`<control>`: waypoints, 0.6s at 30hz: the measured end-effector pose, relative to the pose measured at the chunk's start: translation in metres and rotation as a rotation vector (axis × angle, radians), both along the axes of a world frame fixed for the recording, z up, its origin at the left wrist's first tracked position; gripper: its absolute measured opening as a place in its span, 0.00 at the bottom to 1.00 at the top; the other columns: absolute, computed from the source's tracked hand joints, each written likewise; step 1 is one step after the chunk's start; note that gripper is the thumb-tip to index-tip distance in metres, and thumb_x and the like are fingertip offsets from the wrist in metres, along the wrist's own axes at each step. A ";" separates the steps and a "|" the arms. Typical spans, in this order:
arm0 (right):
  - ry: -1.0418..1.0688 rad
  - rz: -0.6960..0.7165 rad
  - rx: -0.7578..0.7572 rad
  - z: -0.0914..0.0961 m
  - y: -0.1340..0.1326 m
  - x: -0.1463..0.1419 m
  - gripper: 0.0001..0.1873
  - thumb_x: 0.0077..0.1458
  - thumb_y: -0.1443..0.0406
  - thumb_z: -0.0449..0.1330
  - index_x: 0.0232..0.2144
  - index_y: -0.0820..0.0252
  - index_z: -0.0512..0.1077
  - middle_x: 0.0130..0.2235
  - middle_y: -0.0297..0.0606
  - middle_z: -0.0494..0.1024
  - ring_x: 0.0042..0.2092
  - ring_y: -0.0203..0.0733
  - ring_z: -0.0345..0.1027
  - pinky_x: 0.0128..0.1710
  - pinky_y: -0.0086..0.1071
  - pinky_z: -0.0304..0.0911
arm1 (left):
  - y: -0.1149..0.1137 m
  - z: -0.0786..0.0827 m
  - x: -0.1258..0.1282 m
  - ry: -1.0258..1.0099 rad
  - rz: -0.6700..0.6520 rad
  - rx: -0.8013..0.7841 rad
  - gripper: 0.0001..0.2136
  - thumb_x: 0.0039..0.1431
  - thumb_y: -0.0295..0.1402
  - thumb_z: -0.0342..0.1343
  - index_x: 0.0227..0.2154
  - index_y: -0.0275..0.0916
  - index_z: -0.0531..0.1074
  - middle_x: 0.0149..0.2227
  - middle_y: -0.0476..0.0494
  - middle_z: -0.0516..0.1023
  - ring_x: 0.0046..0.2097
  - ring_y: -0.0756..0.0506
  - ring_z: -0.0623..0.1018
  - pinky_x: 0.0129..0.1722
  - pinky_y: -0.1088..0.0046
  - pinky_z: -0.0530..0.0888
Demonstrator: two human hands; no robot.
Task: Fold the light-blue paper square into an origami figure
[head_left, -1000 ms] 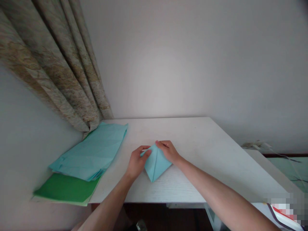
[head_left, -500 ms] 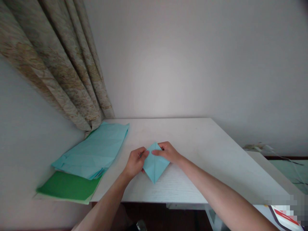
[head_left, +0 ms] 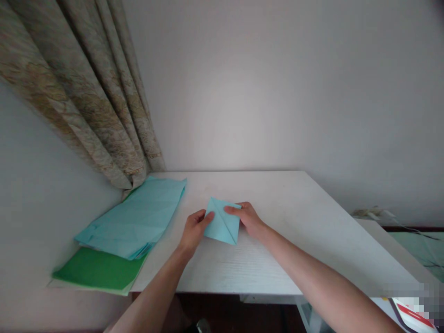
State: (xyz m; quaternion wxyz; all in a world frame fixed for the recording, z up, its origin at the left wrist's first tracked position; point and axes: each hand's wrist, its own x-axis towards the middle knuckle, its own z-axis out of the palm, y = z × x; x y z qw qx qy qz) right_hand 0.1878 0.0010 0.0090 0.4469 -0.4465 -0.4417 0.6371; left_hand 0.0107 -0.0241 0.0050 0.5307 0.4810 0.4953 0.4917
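- The folded paper (head_left: 222, 226), which is light blue and has four corners, is at the centre of the clock, held between the two hands above the worktop (head_left: 294, 249); whether its lower side touches the worktop, one cannot tell.
- A crease (head_left: 225, 222) goes across its face, from the corner at eleven o'clock to the corner at five o'clock.
- The left hand (head_left: 192, 231) is at nine o'clock of the paper. It is nearly closed, in a pinch: the thumb lies flat on the upper face, and the fingers are bent at the edge, partly hidden.
- The right hand (head_left: 250, 219) is at three o'clock. It also pinches the paper, with the thumb pressing on the face near the corner at one o'clock; its other fingers go behind the paper, mostly out of sight.
- Well apart from the hands, toward nine o'clock, lies a pile of larger blue papers (head_left: 138, 217) with uneven edges.
- A green sheet (head_left: 100, 270) comes out from under this pile, toward eight o'clock.
- A patterned curtain (head_left: 86, 92) hangs at ten o'clock, and the pale wall (head_left: 236, 92) stands at twelve.
- Some cables (head_left: 378, 213) are at three o'clock, beyond the worktop.
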 end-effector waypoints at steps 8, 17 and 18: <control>0.135 0.053 -0.022 0.005 -0.001 -0.002 0.15 0.33 0.60 0.72 0.24 0.63 0.76 0.23 0.34 0.74 0.25 0.35 0.64 0.28 0.31 0.58 | 0.002 -0.002 -0.001 -0.223 0.000 -0.002 0.14 0.44 0.42 0.64 0.26 0.35 0.73 0.23 0.50 0.72 0.24 0.51 0.69 0.24 0.77 0.65; -0.011 0.140 -0.014 0.003 -0.010 -0.007 0.18 0.35 0.58 0.71 0.28 0.67 0.77 0.28 0.41 0.78 0.27 0.40 0.70 0.33 0.36 0.64 | 0.001 -0.004 0.011 -0.464 -0.005 -0.041 0.16 0.44 0.36 0.66 0.35 0.34 0.74 0.33 0.42 0.79 0.32 0.46 0.77 0.36 0.69 0.73; -0.047 0.123 -0.004 0.002 -0.010 -0.006 0.18 0.35 0.58 0.71 0.27 0.67 0.77 0.28 0.40 0.78 0.27 0.39 0.69 0.32 0.35 0.64 | 0.000 -0.005 0.011 -0.421 -0.018 -0.039 0.16 0.44 0.36 0.66 0.36 0.34 0.74 0.33 0.42 0.79 0.33 0.46 0.77 0.36 0.68 0.73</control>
